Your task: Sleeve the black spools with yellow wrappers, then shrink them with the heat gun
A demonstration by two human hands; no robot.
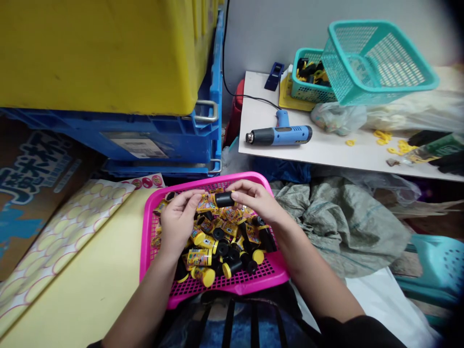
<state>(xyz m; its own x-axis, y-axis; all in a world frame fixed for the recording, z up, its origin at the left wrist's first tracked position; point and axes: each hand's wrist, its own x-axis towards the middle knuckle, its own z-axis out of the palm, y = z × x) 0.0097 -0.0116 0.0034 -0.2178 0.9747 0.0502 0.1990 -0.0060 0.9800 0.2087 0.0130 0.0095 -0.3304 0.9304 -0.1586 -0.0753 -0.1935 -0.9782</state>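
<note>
Over a pink mesh basket (147, 241), my right hand (260, 203) pinches a small black tube (224, 199) at its right end. At the tube's left end, my left hand (177, 220) holds a yellow printed sleeve (206, 203) between thumb and fingers. Whether the sleeve goes around the tube or only touches it, I cannot tell. Below both hands, the basket holds several black tubes with yellow caps (208, 277), some wrapped in printed film, and loose yellow sleeves (229, 228). The basket rests at my lap.
A blue heat gun (292, 135) lies on a white table (261, 113), near teal baskets (380, 89) and yellow bits (383, 137). Stacked blue (181, 135) and yellow crates (108, 53) rise at left. Grey sacking (337, 222) lies right; a teal stool (438, 263) stands beyond.
</note>
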